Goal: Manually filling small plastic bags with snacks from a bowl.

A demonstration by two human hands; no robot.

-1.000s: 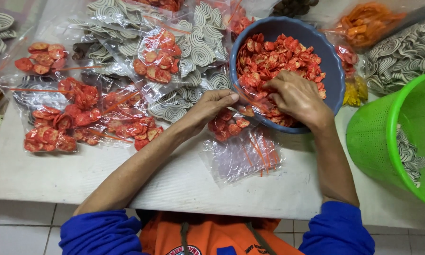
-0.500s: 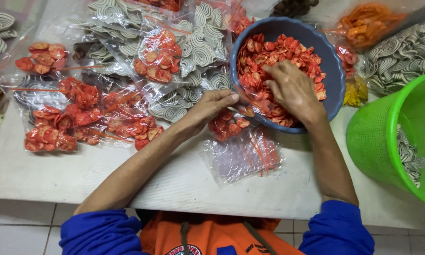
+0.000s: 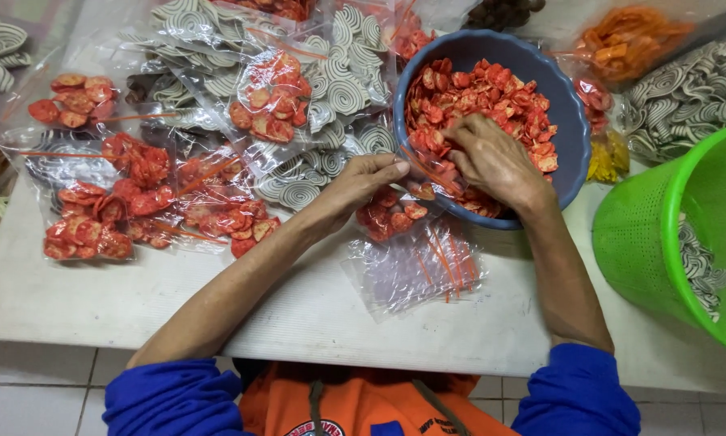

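A blue bowl (image 3: 569, 121) heaped with red round crackers (image 3: 492, 89) stands on the white table (image 3: 298, 315). My right hand (image 3: 492, 161) is inside the bowl, fingers curled over a clump of the red crackers. My left hand (image 3: 363, 182) pinches the rim of a clear plastic bag (image 3: 395, 214) held against the bowl's near edge; several red crackers lie inside that bag.
A stack of empty clear bags (image 3: 415, 270) lies in front of the bowl. Filled bags of red crackers (image 3: 129, 198) and of grey spiral crackers (image 3: 339, 81) cover the table's left and back. A green perforated basket (image 3: 678, 234) stands at right, an orange snack bag (image 3: 629, 36) behind it.
My right hand moved up into the crackers, then back toward the bowl's near-left side by the bag. My left hand has kept its hold on the bag.
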